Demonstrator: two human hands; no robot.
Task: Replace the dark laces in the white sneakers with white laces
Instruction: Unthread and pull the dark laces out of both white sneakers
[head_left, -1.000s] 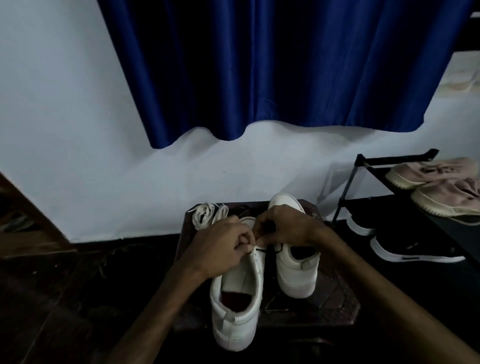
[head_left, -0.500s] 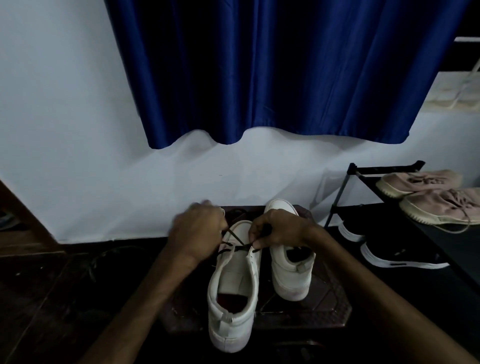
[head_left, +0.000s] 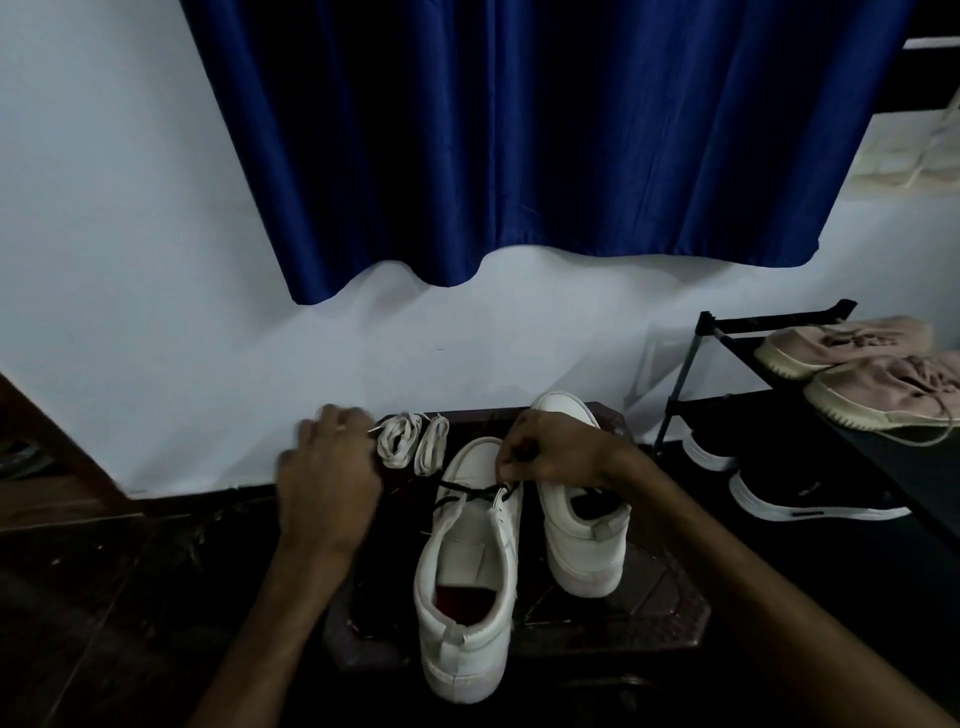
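Note:
Two white sneakers stand on a small dark table, heels toward me. The left sneaker has a dark lace crossing its upper eyelets. My right hand pinches that lace at the right eyelet row. My left hand is blurred, out to the left of the shoe, and the lace runs toward it as if gripped. The right sneaker is partly covered by my right wrist. Two coiled white laces lie at the table's back left, just right of my left hand.
A black shoe rack stands at the right, with pink shoes on top and black shoes below. A blue curtain hangs over the white wall behind the table. The floor around the table is dark.
My left hand has swung from the left sneaker's eyelets out to the left, uncovering the white laces, and the dark lace now stretches sideways. My right hand has stayed at the eyelets.

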